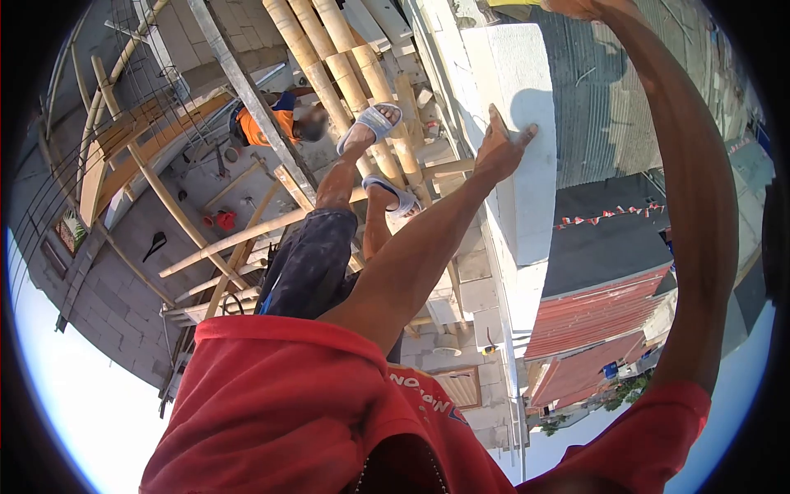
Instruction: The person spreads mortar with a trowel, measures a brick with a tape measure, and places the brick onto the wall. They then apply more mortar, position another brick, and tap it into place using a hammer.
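My left hand (504, 152) rests on the white, smooth-faced block (527, 74) along the top of the wall, its thumb and a finger spread apart. A round shadow falls on the block beside the fingertips. At the top edge of the view, my right hand (576, 6) is closed around a yellow object (514, 3). Most of that object lies outside the frame, so its kind cannot be made out. Below the left hand, the pale wall face (527, 222) continues toward me.
My sandalled feet (380, 122) stand on bamboo poles (329, 66). Below, a person in an orange top (267, 128) is among planks and tools. A metal beam (247, 90) crosses at left. Corrugated roofs (609, 107) and a red roof (597, 313) lie beyond the wall.
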Available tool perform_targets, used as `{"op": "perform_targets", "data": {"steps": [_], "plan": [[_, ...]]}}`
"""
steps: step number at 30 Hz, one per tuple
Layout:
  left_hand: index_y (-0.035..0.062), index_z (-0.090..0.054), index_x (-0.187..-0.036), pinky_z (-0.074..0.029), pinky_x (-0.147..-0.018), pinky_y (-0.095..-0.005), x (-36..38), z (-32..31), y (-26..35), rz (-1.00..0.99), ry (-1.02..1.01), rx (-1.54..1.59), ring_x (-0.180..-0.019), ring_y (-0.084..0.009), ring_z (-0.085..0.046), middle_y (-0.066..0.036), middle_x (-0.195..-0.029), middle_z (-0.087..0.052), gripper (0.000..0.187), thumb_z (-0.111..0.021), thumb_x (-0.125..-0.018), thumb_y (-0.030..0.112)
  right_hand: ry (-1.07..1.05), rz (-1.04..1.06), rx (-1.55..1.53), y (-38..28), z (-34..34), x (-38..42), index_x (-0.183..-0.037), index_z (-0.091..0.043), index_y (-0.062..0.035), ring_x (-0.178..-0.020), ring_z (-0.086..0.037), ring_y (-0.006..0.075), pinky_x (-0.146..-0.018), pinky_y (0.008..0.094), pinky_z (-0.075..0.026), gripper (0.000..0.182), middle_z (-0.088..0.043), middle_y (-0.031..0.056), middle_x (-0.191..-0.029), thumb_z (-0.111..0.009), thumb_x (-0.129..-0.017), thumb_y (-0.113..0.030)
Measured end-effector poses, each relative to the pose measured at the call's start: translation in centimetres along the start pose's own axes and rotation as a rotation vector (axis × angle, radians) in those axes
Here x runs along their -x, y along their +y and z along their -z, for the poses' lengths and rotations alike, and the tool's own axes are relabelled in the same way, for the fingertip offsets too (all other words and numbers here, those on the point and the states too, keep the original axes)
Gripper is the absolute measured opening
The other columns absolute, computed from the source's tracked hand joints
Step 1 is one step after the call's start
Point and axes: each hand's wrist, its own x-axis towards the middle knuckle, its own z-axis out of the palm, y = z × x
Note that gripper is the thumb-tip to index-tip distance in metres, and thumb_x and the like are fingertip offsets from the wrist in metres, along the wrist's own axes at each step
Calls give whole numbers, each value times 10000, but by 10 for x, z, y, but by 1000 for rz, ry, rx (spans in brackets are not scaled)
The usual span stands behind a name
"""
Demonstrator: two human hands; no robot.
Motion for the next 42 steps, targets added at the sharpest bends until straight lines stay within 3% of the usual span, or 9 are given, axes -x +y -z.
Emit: {"op": "perform_targets", "data": {"steps": [13,18,20,23,28,31,37,40,42], "plan": [[-31,56,-1576,-361,-1162,-435,-1,7,-5,-15,-22,2,-1412,-419,-421,-329,-1530,-362,1178,-626,-897,649,-27,-9,-3,-2,6,12,-1321,-614,-67,-874,-675,286,-834,379,-520,421,-679,178,-1009,-583,-1022,-360],[-31,65,-1575,-344,-1173,-440,-8,9,-4,-34,-30,50,-1431,-438,-385,-344,-1547,-326,1194,-664,-888,618,546,-90,-67,-59,11,151,-1262,-634,-31,-844,-700,250,-756,385,-535,399,-689,154,-915,-587,-1021,-346],[-48,72,-1569,-339,-1175,-437,-11,7,-9,-83,-15,39,-1434,-445,-376,-369,-1544,-306,1207,-674,-886,610,550,-275,-385,-77,0,201,-1235,-622,9,-874,-680,188,-752,362,-528,373,-680,131,-945,-595,-1029,-301],[-36,97,-1569,-513,-1004,-426,-15,10,-18,-60,-83,73,-1310,-379,-530,-351,-1482,-392,1226,-732,-877,544,389,-465,-639,-90,9,239,-1207,-588,23,-807,-649,142,-696,367,-521,389,-659,83,-855,-572,-1041,-328],[-8,143,-1566,-570,-952,-438,-17,17,-27,-136,-189,203,-1265,-346,-572,-319,-1497,-369,1237,-785,-874,426,386,-367,-258,-53,-111,293,-1141,-544,9,-707,-698,371,-549,409,-482,356,-660,185,-793,-489,-1073,-337],[-2,171,-1560,-548,-995,-460,-8,14,-28,-86,-253,320,-1290,-362,-546,-311,-1524,-326,1243,-785,-878,405,66,-425,-276,-42,-137,297,-1093,-538,11,-745,-656,490,-564,500,-483,318,-635,258,-755,-473,-1073,-299],[-12,187,-1549,-507,-1053,-500,-11,22,-18,-81,-265,282,-1344,-388,-483,-321,-1530,-294,1226,-768,-894,391,488,-372,-322,-68,-126,297,-1141,-524,-13,-758,-666,494,-595,571,-497,338,-670,283,-790,-487,-1064,-340],[-24,164,-1549,-518,-1041,-509,-4,18,-12,-76,-243,268,-1338,-384,-488,-319,-1501,-327,1215,-769,-893,395,79,-482,-235,-50,-155,299,-1076,-520,6,-763,-653,507,-585,577,-483,278,-652,300,-770,-517,-1057,-271],[-31,125,-1551,-531,-1030,-502,-3,24,-9,-101,-203,265,-1328,-372,-499,-313,-1474,-365,1184,-765,-898,397,167,-461,-247,-49,-146,299,-1086,-518,-5,-717,-665,474,-556,541,-506,314,-658,277,-744,-533,-1047,-316]]}}
